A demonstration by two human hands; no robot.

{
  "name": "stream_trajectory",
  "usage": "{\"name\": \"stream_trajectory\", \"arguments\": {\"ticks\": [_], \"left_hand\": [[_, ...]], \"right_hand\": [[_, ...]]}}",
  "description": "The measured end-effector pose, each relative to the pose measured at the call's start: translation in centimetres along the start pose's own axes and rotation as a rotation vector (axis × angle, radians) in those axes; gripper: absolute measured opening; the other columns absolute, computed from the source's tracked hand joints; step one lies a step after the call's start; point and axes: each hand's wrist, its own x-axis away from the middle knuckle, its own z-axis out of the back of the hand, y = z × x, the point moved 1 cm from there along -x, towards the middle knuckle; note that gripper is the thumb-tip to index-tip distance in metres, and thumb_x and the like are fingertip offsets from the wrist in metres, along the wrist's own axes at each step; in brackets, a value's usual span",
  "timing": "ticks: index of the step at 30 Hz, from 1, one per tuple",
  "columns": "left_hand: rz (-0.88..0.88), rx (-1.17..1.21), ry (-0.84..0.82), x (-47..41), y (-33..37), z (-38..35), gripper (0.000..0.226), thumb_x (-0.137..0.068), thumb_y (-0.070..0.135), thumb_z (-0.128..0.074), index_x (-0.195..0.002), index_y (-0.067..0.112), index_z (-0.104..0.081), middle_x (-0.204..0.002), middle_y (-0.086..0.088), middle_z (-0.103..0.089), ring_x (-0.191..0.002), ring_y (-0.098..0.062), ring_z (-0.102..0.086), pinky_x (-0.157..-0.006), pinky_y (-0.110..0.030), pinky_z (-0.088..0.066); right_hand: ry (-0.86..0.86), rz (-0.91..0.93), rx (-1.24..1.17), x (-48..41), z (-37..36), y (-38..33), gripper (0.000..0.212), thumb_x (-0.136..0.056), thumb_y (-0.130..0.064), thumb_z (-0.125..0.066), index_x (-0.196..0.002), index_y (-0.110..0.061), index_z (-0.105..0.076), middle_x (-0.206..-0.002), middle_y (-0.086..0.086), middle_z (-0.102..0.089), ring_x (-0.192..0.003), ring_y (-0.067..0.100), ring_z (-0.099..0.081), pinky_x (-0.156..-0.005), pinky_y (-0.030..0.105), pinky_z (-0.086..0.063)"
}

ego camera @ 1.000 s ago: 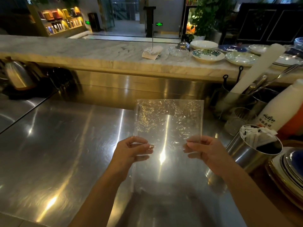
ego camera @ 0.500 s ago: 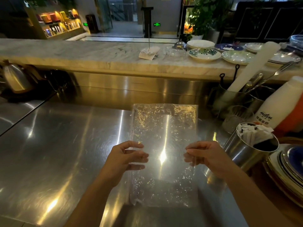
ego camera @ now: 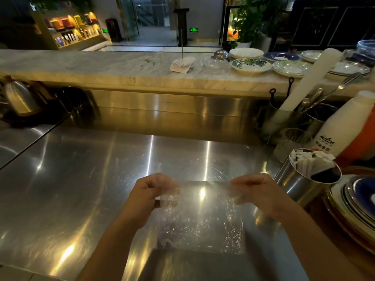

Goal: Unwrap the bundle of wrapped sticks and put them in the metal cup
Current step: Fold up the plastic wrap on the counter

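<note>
Both hands hold a crinkled clear plastic wrapper point(ego camera: 200, 226) over the steel counter. My left hand point(ego camera: 151, 192) pinches its upper left edge and my right hand point(ego camera: 254, 190) pinches its upper right edge. The top of the wrapper is folded over toward me and the rest hangs down between my forearms. No sticks are inside it. The metal cup point(ego camera: 298, 185) stands just right of my right hand, with several white paper-wrapped sticks point(ego camera: 310, 161) in it.
Stacked plates point(ego camera: 357, 203) sit at the right edge. Behind the cup are a white bottle point(ego camera: 345, 126), a glass point(ego camera: 292, 140) and a utensil holder point(ego camera: 284, 118). A kettle point(ego camera: 20, 98) stands far left. Plates line the marble ledge point(ego camera: 121, 69).
The wrapper was held up flat and upright; its top has since been folded down toward me, and both hands have closed into pinches at its upper edge and moved lower.
</note>
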Motion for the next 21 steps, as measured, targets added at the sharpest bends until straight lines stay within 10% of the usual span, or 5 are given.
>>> {"name": "stream_trajectory", "arguments": {"ticks": [7,13,18,21], "left_hand": [[0.023,-0.061,0.07,0.0,-0.9,0.0,0.052,-0.069,-0.024,-0.033,-0.044,0.013,-0.059,-0.086,-0.001,-0.076,-0.074,-0.013,-0.07,-0.053,-0.025,-0.054],[0.002,-0.184,0.268,-0.3,-1.1,0.6,0.031,-0.086,-0.006,-0.049,-0.084,0.022,-0.061,-0.103,-0.004,-0.063,-0.097,-0.025,-0.062,-0.08,-0.039,-0.052],[-0.02,-0.463,-0.225,0.3,0.3,-2.4,0.062,-0.062,0.048,-0.074,-0.115,0.051,-0.042,-0.115,0.019,-0.055,-0.105,0.003,-0.051,-0.078,-0.012,-0.043],[0.046,-0.534,-0.419,0.3,-0.1,-4.8,0.05,-0.066,0.039,-0.078,-0.105,0.051,-0.049,-0.1,0.016,-0.065,-0.092,0.002,-0.062,-0.078,-0.016,-0.051]], "right_hand": [[-0.065,0.01,-0.001,0.4,0.3,-0.1,0.025,-0.078,0.0,-0.047,-0.079,-0.003,-0.072,-0.087,0.012,-0.074,-0.079,0.03,-0.069,-0.059,0.033,-0.056],[0.009,0.093,0.312,0.6,-0.7,-1.1,0.031,-0.076,0.015,-0.057,-0.075,-0.015,-0.062,-0.074,0.003,-0.06,-0.062,0.007,-0.063,-0.055,0.023,-0.053],[-0.173,0.203,0.629,0.5,-3.1,-4.0,0.062,-0.08,0.014,-0.05,-0.112,-0.039,-0.052,-0.084,-0.005,-0.055,-0.075,0.01,-0.059,-0.071,0.024,-0.055],[-0.213,0.262,0.695,0.3,-4.4,-5.5,0.072,-0.081,0.007,-0.054,-0.12,-0.052,-0.038,-0.085,-0.008,-0.057,-0.079,0.009,-0.059,-0.076,0.023,-0.054]]}}
